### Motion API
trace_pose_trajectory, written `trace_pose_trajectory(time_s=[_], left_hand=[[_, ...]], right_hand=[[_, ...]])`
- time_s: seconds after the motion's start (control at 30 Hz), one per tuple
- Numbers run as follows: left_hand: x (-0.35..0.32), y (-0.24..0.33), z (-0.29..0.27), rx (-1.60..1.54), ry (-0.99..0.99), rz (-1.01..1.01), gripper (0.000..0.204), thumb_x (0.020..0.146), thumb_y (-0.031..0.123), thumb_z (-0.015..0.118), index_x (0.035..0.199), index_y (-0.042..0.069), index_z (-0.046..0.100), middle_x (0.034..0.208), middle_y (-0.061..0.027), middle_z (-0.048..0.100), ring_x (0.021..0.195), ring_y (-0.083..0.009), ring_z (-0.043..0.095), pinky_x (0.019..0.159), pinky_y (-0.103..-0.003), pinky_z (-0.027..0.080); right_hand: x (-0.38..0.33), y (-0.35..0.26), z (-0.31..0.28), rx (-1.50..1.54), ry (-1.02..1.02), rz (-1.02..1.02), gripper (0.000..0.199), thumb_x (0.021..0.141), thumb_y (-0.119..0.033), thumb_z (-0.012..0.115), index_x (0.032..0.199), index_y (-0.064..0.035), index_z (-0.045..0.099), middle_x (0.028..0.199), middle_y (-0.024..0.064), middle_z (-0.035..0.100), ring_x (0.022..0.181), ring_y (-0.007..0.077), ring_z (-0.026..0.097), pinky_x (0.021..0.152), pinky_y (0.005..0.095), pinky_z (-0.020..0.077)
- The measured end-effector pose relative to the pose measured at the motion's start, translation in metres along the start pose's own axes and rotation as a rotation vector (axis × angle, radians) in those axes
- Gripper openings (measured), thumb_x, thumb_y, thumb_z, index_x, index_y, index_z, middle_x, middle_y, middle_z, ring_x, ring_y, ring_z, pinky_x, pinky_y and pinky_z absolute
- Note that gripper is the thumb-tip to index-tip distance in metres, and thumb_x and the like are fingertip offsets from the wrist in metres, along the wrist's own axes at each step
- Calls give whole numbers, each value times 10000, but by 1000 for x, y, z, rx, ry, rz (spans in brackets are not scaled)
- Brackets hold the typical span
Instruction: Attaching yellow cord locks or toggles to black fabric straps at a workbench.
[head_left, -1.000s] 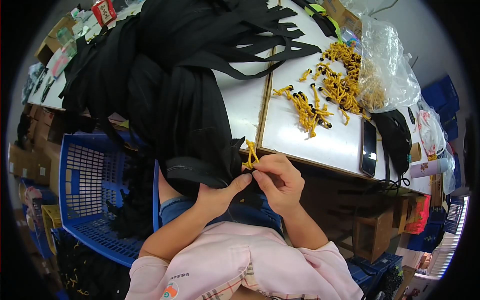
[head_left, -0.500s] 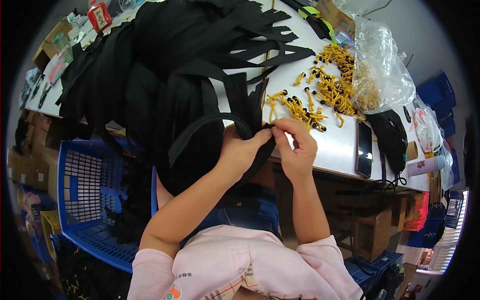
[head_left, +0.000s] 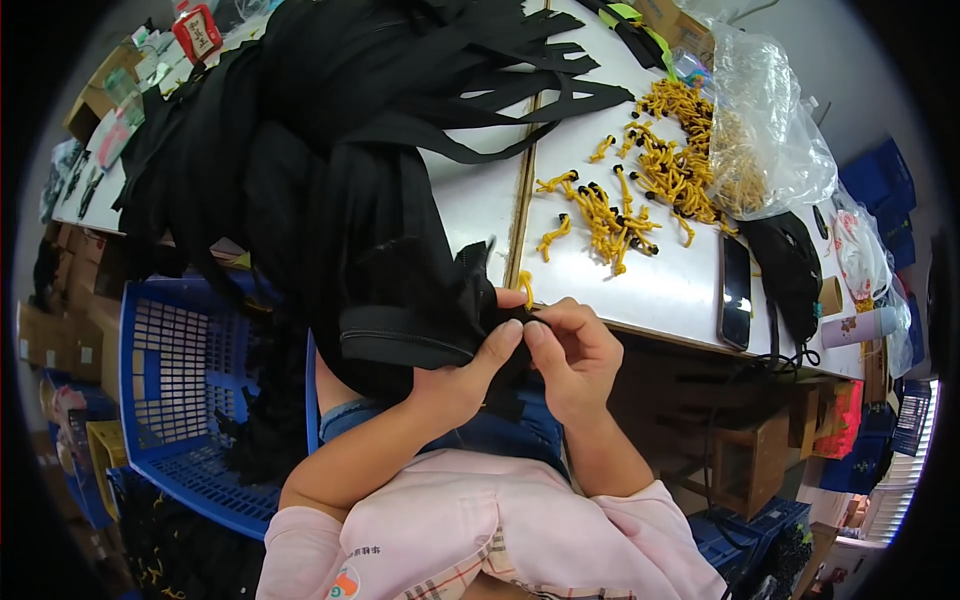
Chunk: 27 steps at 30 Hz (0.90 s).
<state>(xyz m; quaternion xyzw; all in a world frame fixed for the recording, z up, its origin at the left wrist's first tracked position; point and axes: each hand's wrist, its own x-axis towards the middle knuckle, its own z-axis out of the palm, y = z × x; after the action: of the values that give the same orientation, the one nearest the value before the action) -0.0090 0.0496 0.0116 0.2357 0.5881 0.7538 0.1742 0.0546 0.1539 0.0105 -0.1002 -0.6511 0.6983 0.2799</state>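
Note:
A black zipper tape [head_left: 400, 340] bends across in front of me, and my left hand [head_left: 455, 385] is closed on its end, thumb on top. My right hand [head_left: 575, 365] pinches at the same end, its thumb tip almost against the left thumb. Just above the fingertips a yellow cord pull [head_left: 527, 288] sticks up; whether it is fastened to the zipper is hidden by the fingers. The tape belongs to a big heap of black zipper strips [head_left: 290, 130] that hangs over the table edge. More yellow cord pulls with black ends [head_left: 600, 215] lie loose on the white table [head_left: 570, 300].
Right of the cord pulls are a clear plastic bag [head_left: 770, 120], a phone [head_left: 735, 290], a black pouch [head_left: 785, 270] and a pale cup [head_left: 860, 327]. A blue basket [head_left: 190, 400] stands below on the left. A red container [head_left: 197, 32] sits at the far left.
Both hands have come nearer to me and slightly left with the zipper end, which now shows its teeth side. A yellow cord pull now stands at the fingertips.

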Motion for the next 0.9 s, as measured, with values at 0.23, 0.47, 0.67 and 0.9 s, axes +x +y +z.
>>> trace_pose_trajectory(time_s=[0.23, 0.47, 0.67, 0.9], left_hand=[[-13, 6, -15, -339, -65, -219, 236, 777, 97, 588, 991, 8, 543, 930, -43, 560, 852, -103, 513, 773, -231, 417], [-16, 7, -19, -83, -137, -128, 239, 796, 119, 568, 1013, 21, 553, 972, -45, 560, 882, -99, 507, 785, -223, 407], [-16, 5, -20, -61, -115, -59, 225, 813, 137, 546, 1008, 23, 550, 971, -40, 553, 893, -95, 495, 795, -222, 397], [-13, 6, -27, 153, -223, -103, 221, 781, 168, 591, 944, 23, 555, 915, -48, 530, 872, -139, 488, 787, -262, 383]], right_hand=[[-4, -5, -5, 503, -169, 373, 43, 760, -24, 563, 762, -14, 521, 637, 0, 481, 484, 32, 394, 403, 158, 313], [-8, -6, -2, 470, -119, 521, 51, 754, -26, 564, 761, -18, 514, 592, -20, 435, 484, 20, 370, 391, 153, 267], [-14, 10, 0, 53, -188, 1, 80, 806, -69, 531, 822, 7, 516, 665, -8, 456, 517, 19, 388, 446, 151, 302], [-17, 5, -3, 447, -178, 398, 63, 806, -58, 527, 787, 1, 520, 637, 8, 466, 492, 47, 389, 421, 190, 311]])
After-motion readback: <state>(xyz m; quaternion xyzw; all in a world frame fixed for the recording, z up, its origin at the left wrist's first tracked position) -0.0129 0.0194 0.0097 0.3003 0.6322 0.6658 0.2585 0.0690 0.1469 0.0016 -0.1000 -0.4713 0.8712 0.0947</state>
